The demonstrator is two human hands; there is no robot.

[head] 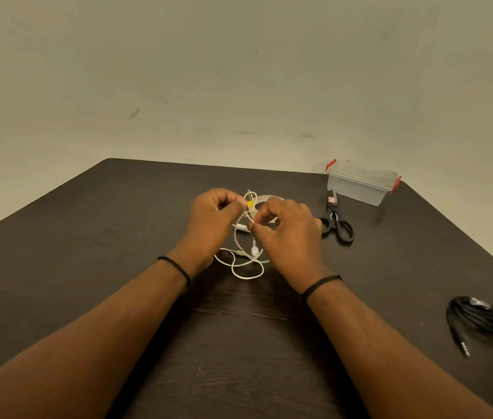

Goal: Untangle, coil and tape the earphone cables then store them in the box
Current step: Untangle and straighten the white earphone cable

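Observation:
A tangled white earphone cable [246,264] hangs between my two hands above the dark table [118,225], its lower loops resting on the surface. My left hand [213,219] pinches strands near the top of the tangle. My right hand [287,228] pinches the cable just beside it. A roll of clear tape [264,198] with a yellow tab lies behind my hands, mostly hidden. A black earphone cable [484,320] lies bundled at the right edge of the table. The clear storage box [363,181] with red latches stands closed at the far right.
Black scissors [337,223] lie between my right hand and the box. A plain beige wall rises behind the table's far edge. The table's right edge runs close to the black cable.

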